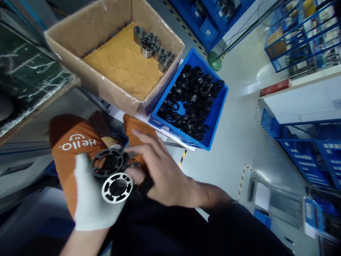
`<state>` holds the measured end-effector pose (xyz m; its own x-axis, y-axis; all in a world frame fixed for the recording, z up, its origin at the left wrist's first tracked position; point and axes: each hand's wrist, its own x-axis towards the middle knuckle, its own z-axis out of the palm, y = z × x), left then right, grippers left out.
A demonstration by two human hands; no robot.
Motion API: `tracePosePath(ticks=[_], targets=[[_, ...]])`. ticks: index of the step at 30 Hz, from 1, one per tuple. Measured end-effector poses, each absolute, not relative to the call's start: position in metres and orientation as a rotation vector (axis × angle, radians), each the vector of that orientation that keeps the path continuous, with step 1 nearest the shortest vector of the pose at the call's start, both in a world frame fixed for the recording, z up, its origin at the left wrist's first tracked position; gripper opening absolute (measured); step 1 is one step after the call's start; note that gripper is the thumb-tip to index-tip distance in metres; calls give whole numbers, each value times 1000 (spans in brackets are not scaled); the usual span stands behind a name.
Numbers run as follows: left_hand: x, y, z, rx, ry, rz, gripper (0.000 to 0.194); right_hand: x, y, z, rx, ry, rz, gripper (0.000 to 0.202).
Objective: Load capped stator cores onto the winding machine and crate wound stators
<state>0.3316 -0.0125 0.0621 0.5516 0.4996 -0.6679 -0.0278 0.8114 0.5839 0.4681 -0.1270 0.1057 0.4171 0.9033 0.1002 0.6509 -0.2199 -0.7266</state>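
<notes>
A silver, round metal ring with slots (pixel 116 201) is held in the white-gloved left hand (pixel 92 201), which is closed around it; its slotted face is turned upward, presumably so that it can be seen. Just beside it, a black, round slotted ring (pixel 120 161) is met by the bare right hand (pixel 166 177); whether it is gripped there cannot be told through the blur. Beyond, silver metal cylinders (pixel 147 49) are stood on end in a brown cardboard box (pixel 106 85), likely for stability. Black ring-shaped parts (pixel 195 96) are heaped loosely in a blue plastic crate (pixel 223 103), perhaps for easy reach.
</notes>
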Motion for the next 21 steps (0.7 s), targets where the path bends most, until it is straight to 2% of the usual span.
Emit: tracePosePath(ticks=[2, 5, 7, 10, 15, 19, 21], targets=[[336, -12, 53, 413, 995, 137, 53, 505, -147, 110, -1944, -1209, 408, 27], [337, -7, 44, 277, 1045, -42, 45, 576, -183, 107, -2185, -1212, 434, 36], [338, -5, 43, 294, 1044, -5, 46, 617, -204, 94, -2380, -1192, 531, 37], [341, -7, 49, 328, 982, 105, 57, 649, -225, 66, -2468, -1163, 653, 37], [348, -7, 57, 388, 826, 300, 67, 650, -246, 46, -2456, -1105, 588, 37], [345, -4, 59, 508, 614, 380, 70, 629, -245, 63, -2359, -993, 247, 37], [345, -4, 64, 534, 544, 376, 68, 602, -229, 73, -2160, -973, 105, 36]])
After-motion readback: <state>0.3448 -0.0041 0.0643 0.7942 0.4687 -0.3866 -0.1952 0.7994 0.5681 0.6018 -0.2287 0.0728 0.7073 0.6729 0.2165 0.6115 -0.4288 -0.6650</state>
